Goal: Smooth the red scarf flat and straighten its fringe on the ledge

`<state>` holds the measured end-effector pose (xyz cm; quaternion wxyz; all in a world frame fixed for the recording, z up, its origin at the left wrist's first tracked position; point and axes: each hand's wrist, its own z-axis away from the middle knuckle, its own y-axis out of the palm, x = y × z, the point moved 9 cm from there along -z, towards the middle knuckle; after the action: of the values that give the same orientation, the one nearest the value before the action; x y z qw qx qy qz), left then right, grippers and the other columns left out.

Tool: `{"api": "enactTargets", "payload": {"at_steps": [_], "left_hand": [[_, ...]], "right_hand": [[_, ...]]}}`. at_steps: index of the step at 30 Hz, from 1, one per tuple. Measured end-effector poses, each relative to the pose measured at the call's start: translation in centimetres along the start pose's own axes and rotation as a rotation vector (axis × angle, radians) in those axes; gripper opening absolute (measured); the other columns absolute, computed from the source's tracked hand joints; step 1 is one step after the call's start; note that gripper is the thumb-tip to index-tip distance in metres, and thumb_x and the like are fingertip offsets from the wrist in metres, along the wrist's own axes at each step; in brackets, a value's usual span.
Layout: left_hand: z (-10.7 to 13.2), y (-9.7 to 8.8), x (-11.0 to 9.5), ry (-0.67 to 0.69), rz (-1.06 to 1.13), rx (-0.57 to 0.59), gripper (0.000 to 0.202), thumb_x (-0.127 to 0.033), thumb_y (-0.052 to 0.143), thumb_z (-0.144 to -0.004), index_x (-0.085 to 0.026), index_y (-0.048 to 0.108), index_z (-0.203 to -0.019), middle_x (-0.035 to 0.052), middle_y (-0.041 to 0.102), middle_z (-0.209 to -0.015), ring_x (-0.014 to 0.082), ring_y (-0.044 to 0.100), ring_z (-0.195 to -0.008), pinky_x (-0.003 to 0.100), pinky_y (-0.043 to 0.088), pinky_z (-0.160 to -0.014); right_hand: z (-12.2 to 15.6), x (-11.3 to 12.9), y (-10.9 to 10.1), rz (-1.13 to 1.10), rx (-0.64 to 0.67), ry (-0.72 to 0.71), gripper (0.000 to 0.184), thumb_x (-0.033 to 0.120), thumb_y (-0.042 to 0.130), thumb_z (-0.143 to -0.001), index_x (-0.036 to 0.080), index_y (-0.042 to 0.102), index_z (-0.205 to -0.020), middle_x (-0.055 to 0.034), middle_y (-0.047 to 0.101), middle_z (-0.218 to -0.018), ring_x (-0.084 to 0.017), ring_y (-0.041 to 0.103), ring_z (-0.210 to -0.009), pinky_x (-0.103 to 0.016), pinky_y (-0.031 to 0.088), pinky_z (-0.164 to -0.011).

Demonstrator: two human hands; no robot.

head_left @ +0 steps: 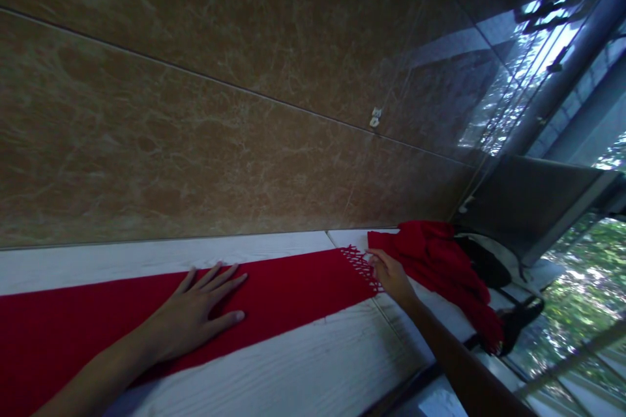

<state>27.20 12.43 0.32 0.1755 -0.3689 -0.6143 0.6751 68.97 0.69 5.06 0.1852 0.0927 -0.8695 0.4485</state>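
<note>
A long red scarf [293,283] with a knotted fringe at one end lies spread across the white surface. My left hand [195,313] rests on the middle of its visible length, fingers stretched out and lying flat on the cloth. At the fringed end, my right hand [386,270] is closed, with thumb and forefinger pinched at the fringe's edge. Some of the fringe strands are hidden behind those fingers. The scarf's other end runs out of view at the left.
More red cloth [425,247] lies bunched to the right of my right hand. A black bag or strap [521,319] sits beyond it, near a grey panel [533,202]. The brown tiled wall [195,130] rises along the back of the white surface [274,365].
</note>
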Motion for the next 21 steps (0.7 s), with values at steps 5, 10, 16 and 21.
{"api": "enactTargets", "payload": {"at_steps": [5,10,16,21], "left_hand": [[0.0,0.3,0.1,-0.012,-0.013,0.022,0.077,-0.075,0.044,-0.090,-0.034,0.032,-0.154,0.0023,0.022,-0.163,0.0354,0.012,-0.153,0.068,0.006,-0.122],[-0.1,0.2,0.3,0.009,0.000,-0.028,0.077,-0.075,0.048,-0.088,-0.035,0.036,-0.153,0.0029,0.029,-0.161,0.0373,0.017,-0.152,0.069,0.012,-0.122],[-0.2,0.2,0.3,0.007,-0.004,-0.010,0.077,-0.075,0.047,-0.089,-0.034,0.035,-0.153,0.0032,0.026,-0.162,0.0372,0.016,-0.152,0.069,0.009,-0.122],[-0.1,0.1,0.1,-0.010,-0.025,0.014,0.076,-0.073,0.045,-0.091,-0.032,0.033,-0.154,0.0040,0.025,-0.162,0.0354,0.015,-0.153,0.067,0.008,-0.122]], "right_hand": [[1.7,0.9,1.0,-0.044,0.085,-0.019,0.044,0.037,0.029,-0.100,0.019,0.064,-0.118,-0.0019,0.066,-0.075,-0.016,0.063,-0.058,-0.029,0.054,-0.060],[2.3,-1.4,-1.3,0.066,0.037,0.009,0.034,0.034,0.043,-0.089,0.023,0.070,-0.106,-0.0063,0.071,-0.083,-0.023,0.068,-0.076,-0.037,0.054,-0.077],[2.6,-3.1,-4.9,0.126,-0.038,0.056,0.028,0.037,0.041,-0.091,0.029,0.068,-0.092,-0.0038,0.068,-0.071,-0.024,0.063,-0.067,-0.037,0.051,-0.070],[2.6,0.2,-2.6,0.049,0.084,-0.048,0.043,0.046,0.037,-0.097,0.029,0.063,-0.066,-0.0042,0.062,-0.071,-0.021,0.061,-0.070,-0.035,0.051,-0.069]]}}
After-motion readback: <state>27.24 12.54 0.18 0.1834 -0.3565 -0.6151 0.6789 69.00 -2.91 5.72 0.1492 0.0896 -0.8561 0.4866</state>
